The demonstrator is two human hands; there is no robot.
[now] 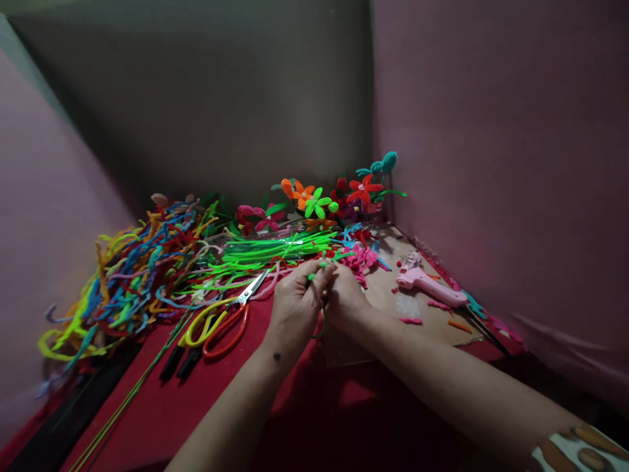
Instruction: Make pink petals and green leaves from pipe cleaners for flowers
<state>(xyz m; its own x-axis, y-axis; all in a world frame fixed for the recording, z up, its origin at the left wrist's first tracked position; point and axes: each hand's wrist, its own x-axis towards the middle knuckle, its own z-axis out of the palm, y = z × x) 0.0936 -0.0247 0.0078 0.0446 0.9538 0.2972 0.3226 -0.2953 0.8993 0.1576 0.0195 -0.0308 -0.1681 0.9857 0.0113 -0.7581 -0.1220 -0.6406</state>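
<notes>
My left hand (296, 298) and my right hand (344, 296) meet over the front of the table, fingertips pinched together. Between them is a green pipe cleaner (322, 324); its bent lower part hangs below the hands and small green bits poke out at the fingertips. Most of its shape is hidden by my fingers. Left of my left hand lie scissors (230, 321) with one yellow and one red handle. Just beyond the hands is a bundle of bright green pipe cleaners (275, 248). Cut pink pieces (361, 259) lie beyond my right hand.
A large heap of mixed pipe cleaners (137, 269) covers the left. Finished pipe-cleaner flowers (317, 203) stand at the back. A pink glue gun (432, 286) lies on a cardboard sheet (378, 301) at right. Long thin green stems (130, 396) cross the red cloth (236, 387).
</notes>
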